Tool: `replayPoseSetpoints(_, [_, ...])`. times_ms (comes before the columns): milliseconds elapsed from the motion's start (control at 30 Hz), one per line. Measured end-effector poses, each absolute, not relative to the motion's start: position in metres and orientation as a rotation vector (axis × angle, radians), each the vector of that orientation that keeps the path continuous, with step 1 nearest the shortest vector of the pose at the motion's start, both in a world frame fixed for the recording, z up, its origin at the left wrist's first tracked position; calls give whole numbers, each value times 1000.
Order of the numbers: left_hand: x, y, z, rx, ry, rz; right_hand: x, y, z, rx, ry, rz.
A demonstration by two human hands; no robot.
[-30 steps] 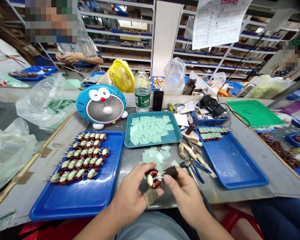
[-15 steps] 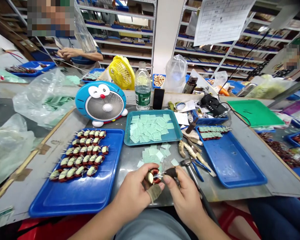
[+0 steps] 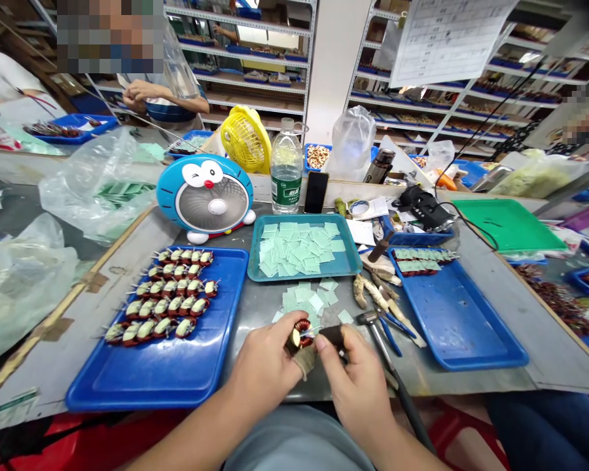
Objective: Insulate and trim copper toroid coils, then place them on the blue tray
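My left hand (image 3: 265, 366) is shut on a toroid coil (image 3: 303, 333), a ring wound with copper-red wire, and partly hides it. A beige finger wrap (image 3: 304, 361) covers one of that hand's fingers. My right hand (image 3: 358, 386) pinches a small dark-handled tool (image 3: 330, 335), whose thin metal tip touches or nearly touches the coil. Just beyond my hands lie loose pale green insulation squares (image 3: 304, 301). More of them fill a teal tray (image 3: 304, 273). Several finished coils (image 3: 169, 294) stand in rows on a blue tray (image 3: 157, 389) to my left.
A small hammer (image 3: 368, 318) and blue-handled pliers (image 3: 390, 333) lie right of my right hand, beside a second blue tray (image 3: 451, 314). A round blue fan (image 3: 206, 196), water bottle (image 3: 286, 167) and phone (image 3: 317, 191) stand behind. A co-worker's arms (image 3: 161, 95) show beyond the bench.
My hands have drawn closer together, and the coil has turned so that less of it shows. The tool stays at the coil. The whole view has shifted slightly.
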State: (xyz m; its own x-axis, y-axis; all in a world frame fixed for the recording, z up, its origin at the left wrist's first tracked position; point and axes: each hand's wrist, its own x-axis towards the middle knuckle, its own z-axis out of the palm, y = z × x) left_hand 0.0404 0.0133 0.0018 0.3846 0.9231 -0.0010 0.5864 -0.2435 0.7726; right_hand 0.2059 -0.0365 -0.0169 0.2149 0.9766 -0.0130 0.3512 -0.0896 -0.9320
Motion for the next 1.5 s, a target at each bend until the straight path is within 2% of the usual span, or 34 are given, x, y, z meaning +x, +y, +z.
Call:
replayPoseSetpoints(67, [39,13,5,1882,1260,622,206,-35,-13,-1564,-1307,865])
replayPoseSetpoints(233, [35,9,11,1644,1216,619,207,-25,-11,-1282,-968,1386])
replayPoseSetpoints(300, [34,6,11,1596,1215,632,207,-23,-14,-1198,-844,1491])
replayPoseSetpoints(833, [24,-6,6,1476,1116,763,202,-18,-13,-937,-582,1847])
replayPoseSetpoints(1167, [16,-10,0,1486,1102,841,196,-16,-13,-889,-586,1918])
replayPoseSetpoints(1500, [3,-11,8,1553,1166,831,190,-15,8,-992,-1011,1662])
